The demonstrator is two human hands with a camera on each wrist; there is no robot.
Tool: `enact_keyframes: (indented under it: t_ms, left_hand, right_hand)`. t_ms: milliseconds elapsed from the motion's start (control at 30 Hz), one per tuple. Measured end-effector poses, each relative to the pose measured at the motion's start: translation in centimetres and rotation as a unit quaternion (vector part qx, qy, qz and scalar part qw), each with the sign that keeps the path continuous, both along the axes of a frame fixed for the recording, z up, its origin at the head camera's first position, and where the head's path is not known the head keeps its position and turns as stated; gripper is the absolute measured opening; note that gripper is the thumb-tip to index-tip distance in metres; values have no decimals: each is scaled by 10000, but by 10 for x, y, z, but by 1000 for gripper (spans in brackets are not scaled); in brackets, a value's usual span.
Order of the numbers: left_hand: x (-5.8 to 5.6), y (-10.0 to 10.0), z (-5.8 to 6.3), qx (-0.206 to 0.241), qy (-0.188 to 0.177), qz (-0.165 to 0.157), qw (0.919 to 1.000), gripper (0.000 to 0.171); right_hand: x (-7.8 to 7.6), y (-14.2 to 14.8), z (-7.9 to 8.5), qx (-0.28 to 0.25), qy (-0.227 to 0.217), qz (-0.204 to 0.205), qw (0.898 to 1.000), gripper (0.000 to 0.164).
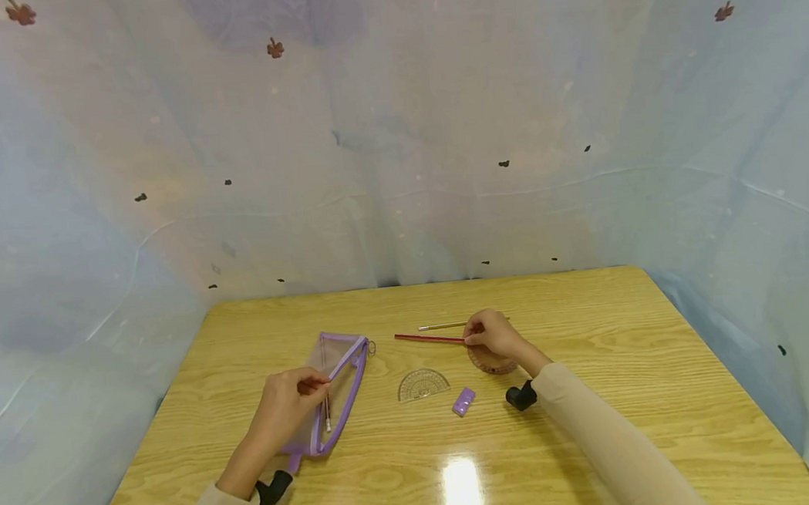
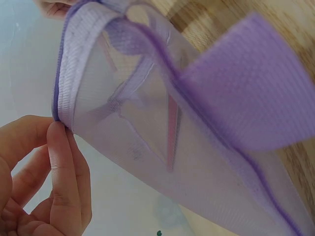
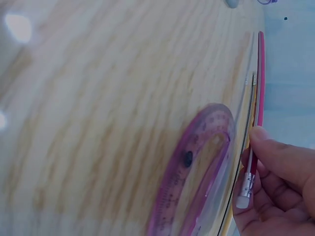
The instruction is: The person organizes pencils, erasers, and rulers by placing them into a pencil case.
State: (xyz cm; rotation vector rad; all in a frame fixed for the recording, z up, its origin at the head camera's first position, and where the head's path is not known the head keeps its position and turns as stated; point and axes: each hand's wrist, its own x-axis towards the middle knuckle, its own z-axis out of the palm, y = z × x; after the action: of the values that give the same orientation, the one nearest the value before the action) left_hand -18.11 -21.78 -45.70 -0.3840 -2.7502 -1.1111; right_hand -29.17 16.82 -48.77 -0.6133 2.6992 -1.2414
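Note:
In the head view my left hand (image 1: 283,405) pinches the top edge of a see-through purple mesh pencil case (image 1: 353,402), holding its mouth apart. A pencil with a pale end (image 1: 327,413) shows inside. The left wrist view has my thumb and fingertips on the case's zipper band (image 2: 66,93). My right hand (image 1: 494,335) pinches a red pencil (image 1: 427,338) near its eraser end, its other end pointing left. The right wrist view shows the white eraser tip (image 3: 242,201) beneath my fingers. A pink round-edged protractor (image 1: 493,367) lies just below this hand.
Behind the red pencil a yellowish pencil (image 1: 440,327) lies on the wooden table (image 1: 589,311). A clear half-round protractor (image 1: 422,383) and a small purple block (image 1: 464,401) sit between the hands. A pale cloth (image 1: 397,129) hangs behind the table.

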Motion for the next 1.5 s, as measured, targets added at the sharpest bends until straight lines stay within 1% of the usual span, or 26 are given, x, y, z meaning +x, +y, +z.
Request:
enact_keyframes:
  t_ms: [167,300,467,700,933,1100,1333,1500]
  left_hand:
    - [1,0,-1,-8,-26,40,10000,4]
    - [1,-1,-2,-2,-36,58,10000,8]
    - [1,-2,-3,15,-11,57,10000,10]
    - [2,-2,-4,47,35,55,10000,7]
    - [3,-2,-2,57,20,88,9999,6]
    - [2,-2,-3,65,75,60,9999,5]
    - [1,-2,-3,59,235,-9,9997,4]
    - [0,-2,-4,54,315,-23,9995,5]
  right_hand:
    - [0,2,0,-51,36,29,10000,7]
    - [1,2,0,-80,103,77,9999,7]
    - [5,3,3,-120,15,79,9999,7]
    - [12,2,8,-122,-78,95,9999,7]
    - [16,3,7,-171,-100,160,9997,9]
    - [19,3,9,-209,-232,106,9995,8]
    - [24,0,10,-79,-28,209,9997,7]
    - [28,-4,13,-110,-68,267,9996,7]
